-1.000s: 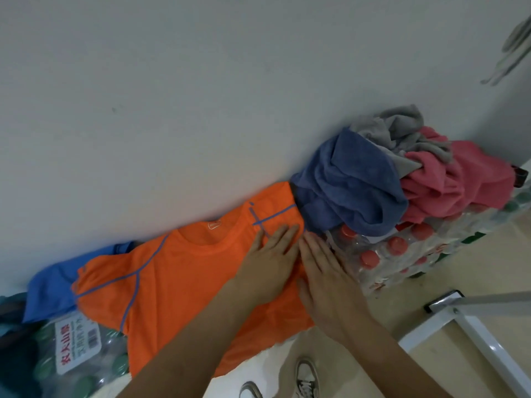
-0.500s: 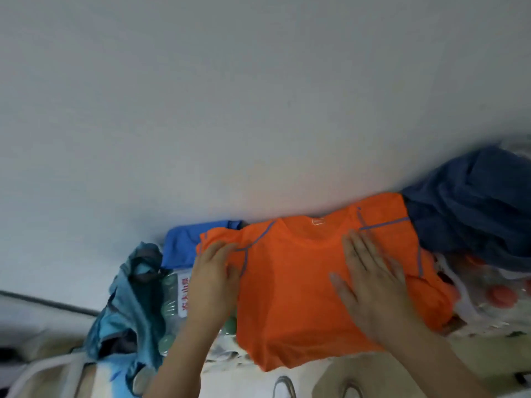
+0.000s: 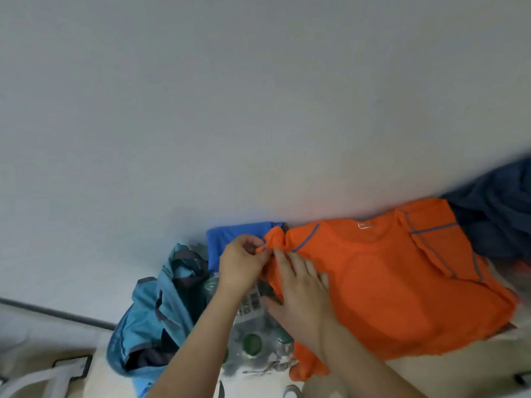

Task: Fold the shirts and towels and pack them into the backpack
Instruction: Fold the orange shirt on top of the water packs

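Observation:
An orange shirt with blue seams lies spread against the wall, its right sleeve folded inward. My left hand pinches the bunched left sleeve of the orange shirt. My right hand lies beside it on the shirt's left edge, fingertips at the same sleeve. A blue shirt sits behind the sleeve by the wall. The teal backpack stands open at the lower left. A dark blue towel is bunched at the far right.
Shrink-wrapped packs of bottles with green caps lie under the shirt. A white metal frame shows at the bottom left. The white wall fills the upper view. A shoe peeks in at the bottom edge.
The view swung left, away from the towel pile. Both hands moved from the shirt's right side to its left sleeve, which my left hand now pinches.

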A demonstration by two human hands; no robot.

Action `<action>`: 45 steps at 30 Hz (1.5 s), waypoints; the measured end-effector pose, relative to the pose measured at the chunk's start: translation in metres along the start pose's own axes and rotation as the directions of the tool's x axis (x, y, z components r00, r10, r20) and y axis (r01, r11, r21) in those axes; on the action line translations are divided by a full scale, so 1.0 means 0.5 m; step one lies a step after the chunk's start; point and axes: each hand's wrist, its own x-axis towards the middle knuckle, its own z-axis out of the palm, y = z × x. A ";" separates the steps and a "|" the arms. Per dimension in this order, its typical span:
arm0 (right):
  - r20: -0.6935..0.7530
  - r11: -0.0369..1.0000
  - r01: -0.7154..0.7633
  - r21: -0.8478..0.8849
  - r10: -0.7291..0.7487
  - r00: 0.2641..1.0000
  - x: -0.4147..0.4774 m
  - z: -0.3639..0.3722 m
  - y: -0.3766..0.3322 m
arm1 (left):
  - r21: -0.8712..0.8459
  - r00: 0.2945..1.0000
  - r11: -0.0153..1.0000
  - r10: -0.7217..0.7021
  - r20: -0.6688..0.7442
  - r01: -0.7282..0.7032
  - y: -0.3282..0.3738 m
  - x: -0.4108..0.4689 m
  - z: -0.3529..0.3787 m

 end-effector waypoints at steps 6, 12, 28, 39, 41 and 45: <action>-0.047 0.667 -0.223 0.711 0.362 0.931 0.058 0.002 -0.029 | -0.402 0.937 0.915 0.120 0.327 0.024 0.029 -0.013 -0.022; 0.325 -0.027 -0.371 0.928 0.544 0.774 0.092 -0.029 0.013 | -0.142 0.921 0.974 0.214 0.324 -0.177 -0.004 -0.021 -0.012; 0.089 0.721 -0.410 0.558 0.440 0.894 0.127 -0.071 0.129 | 0.391 0.752 0.648 0.497 0.433 -0.653 0.033 -0.106 0.110; 0.100 0.809 -0.227 0.543 0.205 0.974 0.199 -0.070 0.184 | 0.393 0.655 0.530 0.529 0.540 -0.752 -0.005 -0.119 0.153; 0.061 0.855 -0.223 0.468 0.221 0.973 0.196 -0.054 0.193 | 0.427 0.694 0.550 0.508 0.511 -0.717 -0.011 -0.121 0.147; 0.014 0.875 -0.275 0.398 0.294 0.956 0.190 -0.037 0.202 | 0.466 0.794 0.645 0.441 0.419 -0.605 -0.027 -0.125 0.140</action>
